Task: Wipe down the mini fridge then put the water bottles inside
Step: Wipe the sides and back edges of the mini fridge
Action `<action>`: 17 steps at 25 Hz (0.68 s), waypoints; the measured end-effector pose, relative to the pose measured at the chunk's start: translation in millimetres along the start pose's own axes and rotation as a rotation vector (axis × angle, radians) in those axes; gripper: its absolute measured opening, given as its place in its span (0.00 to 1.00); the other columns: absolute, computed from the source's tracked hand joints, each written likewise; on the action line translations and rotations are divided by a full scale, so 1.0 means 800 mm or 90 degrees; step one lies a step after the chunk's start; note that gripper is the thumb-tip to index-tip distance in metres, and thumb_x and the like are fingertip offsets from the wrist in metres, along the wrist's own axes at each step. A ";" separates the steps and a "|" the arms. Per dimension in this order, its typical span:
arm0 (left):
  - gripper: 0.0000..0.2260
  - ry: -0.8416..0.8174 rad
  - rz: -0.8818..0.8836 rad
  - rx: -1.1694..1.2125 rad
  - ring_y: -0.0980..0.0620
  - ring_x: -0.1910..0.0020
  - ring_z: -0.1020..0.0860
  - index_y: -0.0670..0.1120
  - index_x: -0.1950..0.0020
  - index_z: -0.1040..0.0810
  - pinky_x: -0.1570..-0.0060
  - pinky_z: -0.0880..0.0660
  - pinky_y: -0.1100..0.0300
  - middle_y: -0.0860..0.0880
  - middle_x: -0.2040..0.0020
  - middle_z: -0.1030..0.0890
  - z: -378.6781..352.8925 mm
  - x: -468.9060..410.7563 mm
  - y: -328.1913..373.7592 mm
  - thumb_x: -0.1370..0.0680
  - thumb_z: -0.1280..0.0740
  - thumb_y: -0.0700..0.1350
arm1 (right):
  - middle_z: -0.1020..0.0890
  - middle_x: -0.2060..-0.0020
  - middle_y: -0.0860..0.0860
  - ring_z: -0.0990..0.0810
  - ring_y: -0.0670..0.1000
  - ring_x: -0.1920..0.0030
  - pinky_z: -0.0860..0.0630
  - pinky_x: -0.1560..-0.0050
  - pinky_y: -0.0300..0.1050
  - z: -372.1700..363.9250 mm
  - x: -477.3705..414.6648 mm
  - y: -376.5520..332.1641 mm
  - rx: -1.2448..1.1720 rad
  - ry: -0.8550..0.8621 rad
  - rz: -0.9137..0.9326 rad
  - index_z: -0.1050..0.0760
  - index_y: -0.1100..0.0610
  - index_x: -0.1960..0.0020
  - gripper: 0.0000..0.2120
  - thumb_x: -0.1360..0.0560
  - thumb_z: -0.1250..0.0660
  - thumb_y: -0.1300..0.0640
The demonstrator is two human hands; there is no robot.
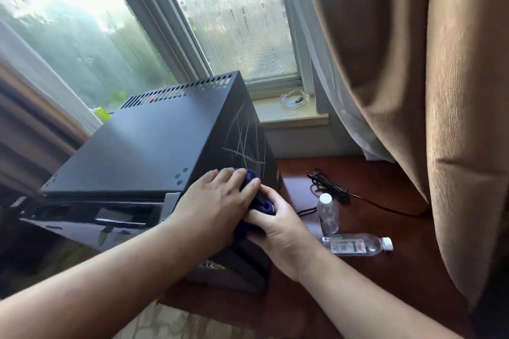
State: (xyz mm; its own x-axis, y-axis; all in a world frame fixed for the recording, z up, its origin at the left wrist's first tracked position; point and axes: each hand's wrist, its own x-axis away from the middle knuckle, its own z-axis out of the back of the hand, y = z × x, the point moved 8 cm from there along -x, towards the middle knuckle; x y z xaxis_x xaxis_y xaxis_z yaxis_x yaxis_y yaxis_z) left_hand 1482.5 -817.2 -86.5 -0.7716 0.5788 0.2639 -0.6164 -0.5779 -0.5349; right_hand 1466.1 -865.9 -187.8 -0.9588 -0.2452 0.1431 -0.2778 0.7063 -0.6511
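Observation:
A black mini fridge [154, 145] stands on a reddish wooden table [385, 269] by the window, its right side marked with pale scratches. Against that side, near the front top corner, both hands meet on a dark blue cloth [252, 181]. My left hand [217, 203] lies over the cloth with fingers spread along it. My right hand [278, 225] grips the cloth's lower part from beneath. To the right, one clear water bottle [327, 213] stands upright and another water bottle [358, 246] lies on its side, both with white caps.
A black power cord [330, 188] trails across the table behind the bottles. Brown curtains [440, 90] hang at the right, close to the table's edge. A glass ashtray [294, 99] sits on the windowsill. The fridge door at the front left looks slightly ajar.

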 end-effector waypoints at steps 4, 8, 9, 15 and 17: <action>0.18 0.019 0.007 0.000 0.45 0.49 0.21 0.48 0.41 0.24 0.54 0.27 0.53 0.47 0.47 0.22 0.011 -0.011 -0.003 0.29 0.28 0.49 | 0.17 0.38 0.58 0.16 0.54 0.41 0.17 0.43 0.52 0.022 0.005 -0.003 0.035 0.028 -0.015 0.29 0.49 0.31 0.29 0.27 0.26 0.68; 0.18 0.017 -0.006 -0.001 0.45 0.40 0.25 0.48 0.34 0.29 0.46 0.30 0.54 0.47 0.40 0.25 0.018 -0.027 -0.009 0.23 0.35 0.47 | 0.14 0.43 0.48 0.15 0.48 0.43 0.18 0.41 0.49 0.034 -0.005 -0.018 0.309 0.066 0.031 0.26 0.41 0.34 0.29 0.31 0.22 0.54; 0.18 0.017 -0.020 -0.006 0.45 0.41 0.24 0.49 0.34 0.29 0.46 0.30 0.54 0.48 0.40 0.24 0.022 -0.032 -0.014 0.24 0.34 0.48 | 0.14 0.43 0.48 0.15 0.46 0.42 0.19 0.40 0.46 0.029 -0.011 -0.024 0.312 0.060 0.044 0.25 0.42 0.34 0.27 0.29 0.22 0.56; 0.21 -0.011 -0.071 0.038 0.46 0.43 0.21 0.50 0.37 0.26 0.48 0.30 0.55 0.49 0.43 0.21 0.019 -0.061 -0.055 0.29 0.32 0.54 | 0.14 0.44 0.48 0.15 0.42 0.44 0.21 0.48 0.35 0.019 -0.048 -0.054 0.315 0.074 0.105 0.25 0.47 0.33 0.25 0.26 0.23 0.60; 0.23 -0.004 -0.077 0.048 0.46 0.43 0.21 0.51 0.37 0.25 0.50 0.31 0.55 0.49 0.44 0.20 0.031 -0.085 -0.077 0.30 0.31 0.55 | 0.15 0.43 0.48 0.15 0.42 0.45 0.20 0.48 0.37 0.022 -0.068 -0.071 0.326 0.126 0.127 0.25 0.47 0.34 0.26 0.29 0.21 0.52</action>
State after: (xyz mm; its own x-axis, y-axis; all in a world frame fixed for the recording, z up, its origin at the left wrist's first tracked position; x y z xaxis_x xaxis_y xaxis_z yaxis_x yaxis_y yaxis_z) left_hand 1569.1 -835.1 -51.6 -0.6921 0.6427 0.3284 -0.7146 -0.5462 -0.4370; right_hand 1534.8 -904.2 -171.4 -0.9961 0.0237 0.0849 -0.0738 0.3029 -0.9502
